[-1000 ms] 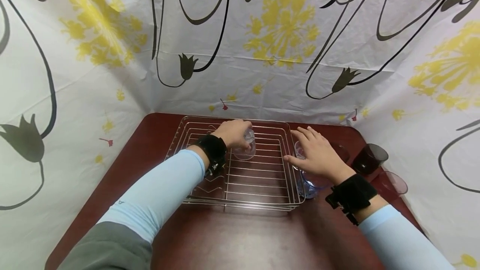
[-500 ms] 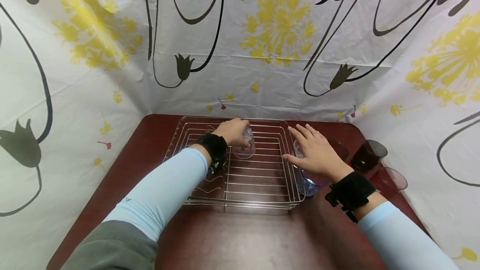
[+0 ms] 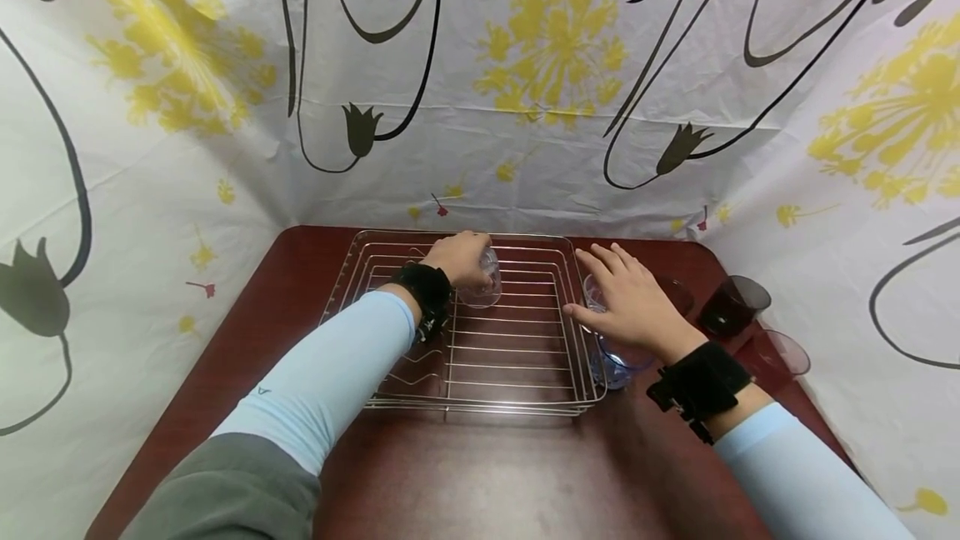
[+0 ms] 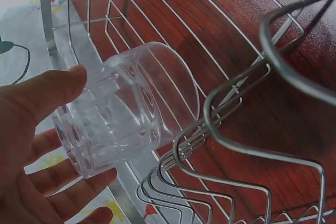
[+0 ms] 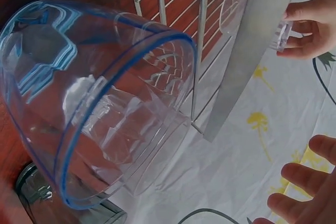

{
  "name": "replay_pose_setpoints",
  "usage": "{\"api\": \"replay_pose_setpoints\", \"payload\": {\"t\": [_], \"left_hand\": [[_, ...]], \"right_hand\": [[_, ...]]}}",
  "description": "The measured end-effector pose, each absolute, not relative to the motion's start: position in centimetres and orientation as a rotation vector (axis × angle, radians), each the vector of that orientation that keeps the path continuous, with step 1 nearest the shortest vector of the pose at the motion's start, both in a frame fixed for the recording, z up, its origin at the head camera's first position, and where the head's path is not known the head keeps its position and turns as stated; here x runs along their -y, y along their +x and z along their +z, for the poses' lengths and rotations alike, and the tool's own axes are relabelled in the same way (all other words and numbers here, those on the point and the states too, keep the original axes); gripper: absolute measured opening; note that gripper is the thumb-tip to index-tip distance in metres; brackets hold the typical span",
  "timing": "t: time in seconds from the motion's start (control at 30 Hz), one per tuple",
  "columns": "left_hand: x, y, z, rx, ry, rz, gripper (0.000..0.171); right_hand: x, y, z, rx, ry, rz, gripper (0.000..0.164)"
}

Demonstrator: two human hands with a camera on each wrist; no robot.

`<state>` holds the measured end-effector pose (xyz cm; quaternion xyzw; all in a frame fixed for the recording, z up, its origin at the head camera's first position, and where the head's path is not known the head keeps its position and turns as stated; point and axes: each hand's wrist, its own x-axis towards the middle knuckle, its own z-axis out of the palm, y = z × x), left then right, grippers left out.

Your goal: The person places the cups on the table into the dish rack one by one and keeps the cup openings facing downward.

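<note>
Cup (image 4: 131, 103), clear and faceted, is in the grip of the left hand (image 3: 456, 261), its base toward the palm and its mouth facing down to the wires of the rack (image 3: 517, 407). Thumb and curled fingers hold it at the base end. It sits near the rack's middle, toward the far side, beside the bent prongs; whether its rim touches the wires is hard to tell.

The right hand (image 3: 628, 302) has its fingers spread and straight, just above the rack's right edge. A small mark on the left sleeve (image 3: 322, 382) is too small to read.

Right of the rack, the blue cup (image 3: 613, 367) stands upright, with a second clear cup (image 3: 592, 294) beyond it, partly hidden. Farther right on the table (image 3: 480, 473) are a dark cup (image 3: 731, 307) and a pink cup (image 3: 776, 357), mouths up.
</note>
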<state>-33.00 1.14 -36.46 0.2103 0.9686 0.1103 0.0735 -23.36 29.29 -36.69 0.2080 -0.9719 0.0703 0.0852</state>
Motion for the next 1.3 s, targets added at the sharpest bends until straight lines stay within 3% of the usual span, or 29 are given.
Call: {"api": "replay_pose_setpoints", "payload": {"t": [1.3], "left_hand": [[-1.7, -34.6, -37.5, -2.910, 0.584, 0.252, 0.075]], "right_hand": [[-30.5, -22.9, -38.0, 2.908, 0.563, 0.187, 0.092]]}}
